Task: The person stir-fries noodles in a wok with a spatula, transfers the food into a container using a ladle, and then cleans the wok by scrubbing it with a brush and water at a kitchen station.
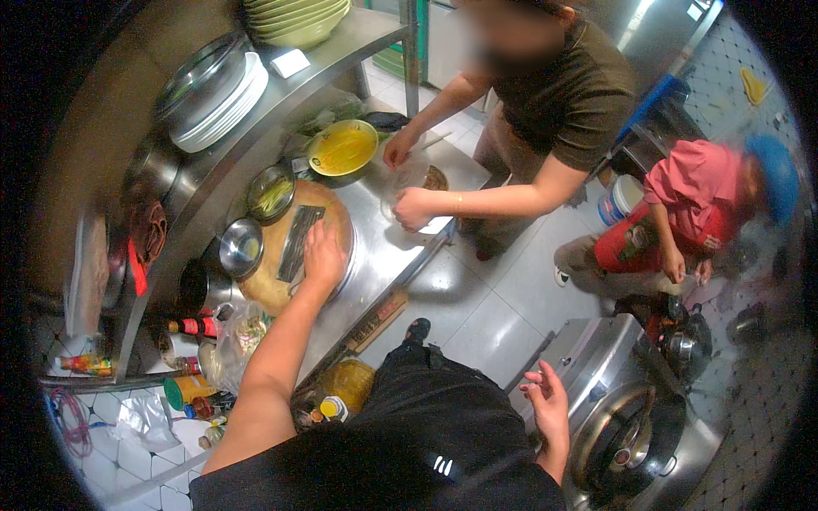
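My left hand (324, 254) lies palm down on a round wooden chopping board (259, 284), its fingers against the edge of a dark cleaver blade (301, 244) lying flat. The cleaver's handle is mostly hidden near my wrist. Beside the board stand a metal bowl of green shreds (273, 193) and a metal bowl with a little pale content (241, 248). A yellow-green bowl (344, 148) behind them holds yellow-orange shreds in liquid. My right hand (548, 399) is raised over the floor beside the stove, fingers apart and slightly curled; nothing clear shows in it.
A person across the steel counter (377, 223) handles a clear plastic bag (409, 175). Another person in a blue cap works at far right. A wok (613, 441) sits on the stove at lower right. Stacked white plates (220, 108) and green bowls (297, 22) stand on the shelf.
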`<state>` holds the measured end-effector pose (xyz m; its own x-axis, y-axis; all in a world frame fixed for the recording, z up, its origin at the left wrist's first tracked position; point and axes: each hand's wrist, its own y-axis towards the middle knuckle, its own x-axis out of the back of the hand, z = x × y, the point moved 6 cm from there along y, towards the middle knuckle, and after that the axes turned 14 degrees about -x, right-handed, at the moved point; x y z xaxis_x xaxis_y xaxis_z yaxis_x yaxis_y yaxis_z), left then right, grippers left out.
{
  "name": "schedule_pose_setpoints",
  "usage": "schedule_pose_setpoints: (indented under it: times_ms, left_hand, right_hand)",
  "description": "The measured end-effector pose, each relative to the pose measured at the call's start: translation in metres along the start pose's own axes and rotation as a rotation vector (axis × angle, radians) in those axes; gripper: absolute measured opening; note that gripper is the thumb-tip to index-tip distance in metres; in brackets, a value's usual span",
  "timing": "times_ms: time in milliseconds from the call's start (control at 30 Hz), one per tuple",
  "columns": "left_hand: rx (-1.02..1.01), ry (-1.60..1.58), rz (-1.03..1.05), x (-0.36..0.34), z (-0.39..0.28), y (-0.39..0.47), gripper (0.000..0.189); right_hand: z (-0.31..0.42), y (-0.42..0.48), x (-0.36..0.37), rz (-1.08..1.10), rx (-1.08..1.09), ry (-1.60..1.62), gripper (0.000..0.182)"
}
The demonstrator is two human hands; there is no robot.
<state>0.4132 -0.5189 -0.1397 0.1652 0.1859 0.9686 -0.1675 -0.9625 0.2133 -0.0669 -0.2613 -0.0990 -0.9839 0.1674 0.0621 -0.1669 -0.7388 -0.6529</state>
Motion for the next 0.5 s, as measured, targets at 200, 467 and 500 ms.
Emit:
schedule_pose_setpoints:
  times_ms: [200,467,500]
  left_hand:
    - [-0.03,0.002,0.004,-0.003,-0.007,0.004,0.056]
    - [-0.043,0.004,0.011,-0.007,-0.013,0.008,0.057]
    - [-0.05,-0.003,0.011,-0.007,-0.013,0.008,0.057]
  right_hand:
    - [-0.003,-0.002,0.001,-0.026,-0.007,-0.004,0.052]
    - [-0.004,-0.003,0.001,-0.033,-0.011,0.021,0.052]
    - [-0.002,-0.003,0.0,-0.032,-0.009,0.021,0.052]
